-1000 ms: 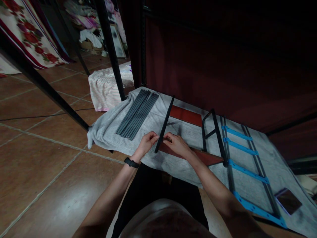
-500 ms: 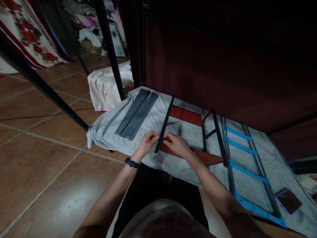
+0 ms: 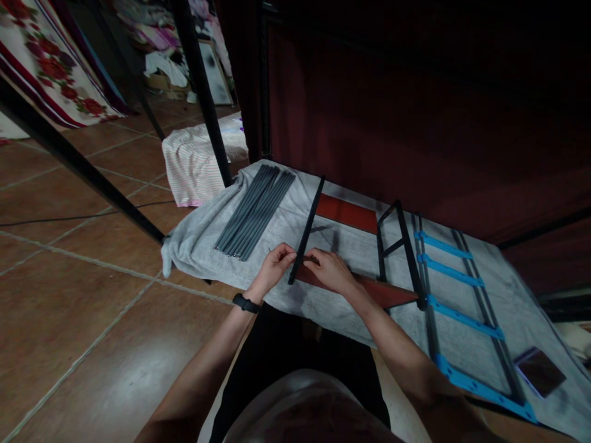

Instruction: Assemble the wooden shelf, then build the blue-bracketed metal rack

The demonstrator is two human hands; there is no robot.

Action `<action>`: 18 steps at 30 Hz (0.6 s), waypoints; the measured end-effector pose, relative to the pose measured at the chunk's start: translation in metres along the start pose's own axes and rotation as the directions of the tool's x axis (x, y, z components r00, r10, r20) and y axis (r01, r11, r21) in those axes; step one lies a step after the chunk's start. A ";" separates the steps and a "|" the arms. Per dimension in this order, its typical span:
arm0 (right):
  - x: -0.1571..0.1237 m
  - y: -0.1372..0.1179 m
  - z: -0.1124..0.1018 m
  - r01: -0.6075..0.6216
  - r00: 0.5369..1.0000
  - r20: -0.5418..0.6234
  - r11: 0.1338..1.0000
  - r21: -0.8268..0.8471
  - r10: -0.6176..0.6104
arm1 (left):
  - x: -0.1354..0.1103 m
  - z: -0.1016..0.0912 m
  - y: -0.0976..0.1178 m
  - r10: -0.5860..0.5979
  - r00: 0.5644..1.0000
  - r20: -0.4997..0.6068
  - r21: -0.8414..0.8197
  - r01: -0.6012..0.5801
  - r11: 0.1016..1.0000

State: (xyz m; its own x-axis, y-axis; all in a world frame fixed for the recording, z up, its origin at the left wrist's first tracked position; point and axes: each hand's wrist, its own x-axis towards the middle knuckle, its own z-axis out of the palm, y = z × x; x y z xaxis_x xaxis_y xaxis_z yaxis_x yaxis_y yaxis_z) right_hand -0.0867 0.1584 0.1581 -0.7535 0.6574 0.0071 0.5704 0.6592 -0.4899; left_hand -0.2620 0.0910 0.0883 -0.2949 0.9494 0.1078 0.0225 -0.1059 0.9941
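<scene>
My left hand (image 3: 276, 266) is pinched at the outer side of a black bar (image 3: 311, 221), near its closer end. My right hand (image 3: 330, 269) has its fingers pinched at the bar's inner side, opposite the left. What either set of fingertips holds is too small to make out; a thin sliver shows by the left fingers. The bar joins a red panel (image 3: 348, 213) at the far side and a reddish-brown panel (image 3: 390, 293) at the near side. A black end frame with a crosspiece (image 3: 404, 249) stands at the panels' right ends.
Grey rods (image 3: 253, 212) lie bundled left on the grey cloth (image 3: 196, 224). To the right are dark bars with blue crosspieces (image 3: 464, 315) and a phone-like dark rectangle (image 3: 541, 372). Black posts (image 3: 198, 80) rise at the left; a dark red curtain (image 3: 392, 123) hangs behind.
Both hands stay at the same spot on the black bar, with hardly any finger movement. The view has shifted very slightly; nothing else visibly differs.
</scene>
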 end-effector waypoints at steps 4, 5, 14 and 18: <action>0.001 0.000 0.000 0.003 1.000 -0.001 1.000 0.019 -0.003 | -0.004 0.000 0.002 0.051 0.999 0.014 -0.007 -0.051 0.999; 0.001 0.000 0.000 0.001 1.000 -0.002 1.000 0.020 -0.001 | -0.004 -0.001 0.003 0.048 0.999 0.026 -0.010 -0.048 0.999; 0.000 0.001 0.001 -0.009 1.000 -0.001 1.000 -0.010 0.009 | 0.003 0.000 0.003 0.036 0.999 0.025 0.169 -0.040 0.985; 0.001 0.001 0.000 -0.007 1.000 0.010 1.000 -0.011 0.007 | 0.000 0.001 -0.001 0.152 0.987 0.047 0.226 -0.159 0.961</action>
State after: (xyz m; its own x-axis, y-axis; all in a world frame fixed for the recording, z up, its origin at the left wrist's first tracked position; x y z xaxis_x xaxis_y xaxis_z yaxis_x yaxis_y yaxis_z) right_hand -0.0864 0.1596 0.1578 -0.7525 0.6586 -0.0050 0.5793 0.6582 -0.4808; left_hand -0.2612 0.0916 0.0877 -0.2431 0.9349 0.2584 0.2845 -0.1859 0.9405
